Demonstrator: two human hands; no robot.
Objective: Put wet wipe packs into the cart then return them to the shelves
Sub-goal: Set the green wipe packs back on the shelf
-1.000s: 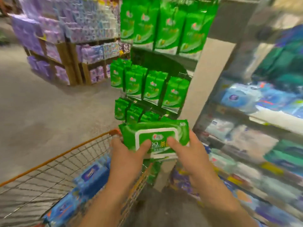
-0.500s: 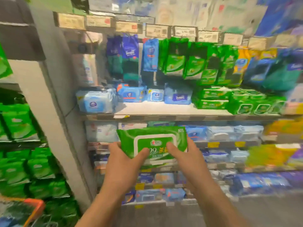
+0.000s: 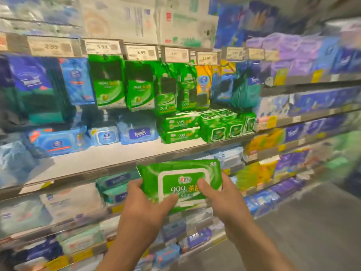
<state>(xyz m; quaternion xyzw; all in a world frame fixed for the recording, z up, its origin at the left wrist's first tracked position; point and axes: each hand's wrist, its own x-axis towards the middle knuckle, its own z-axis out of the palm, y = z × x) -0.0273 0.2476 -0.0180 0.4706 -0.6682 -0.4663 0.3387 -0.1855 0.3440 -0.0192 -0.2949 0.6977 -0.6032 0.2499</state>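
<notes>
Shelves (image 3: 121, 153) behind | both grips, left (image 3: 144, 208) and right (image 3: 224, 202), pinch green pack (image 3: 181, 173)

You've got two hands on one green wet wipe pack (image 3: 180, 182). Shelf (image 3: 117, 157) behind: two stacked green flat packs (image 3: 179, 129), roughly three blue flat packs (image 3: 105, 136), seven-ish price tags (image 3: 141, 52); blur makes these approximate.

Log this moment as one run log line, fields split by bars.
phase: returning to shelves | held: green plastic wet wipe pack | left hand: grips pack | right hand: grips pack | target: white shelf with matching green packs
</notes>
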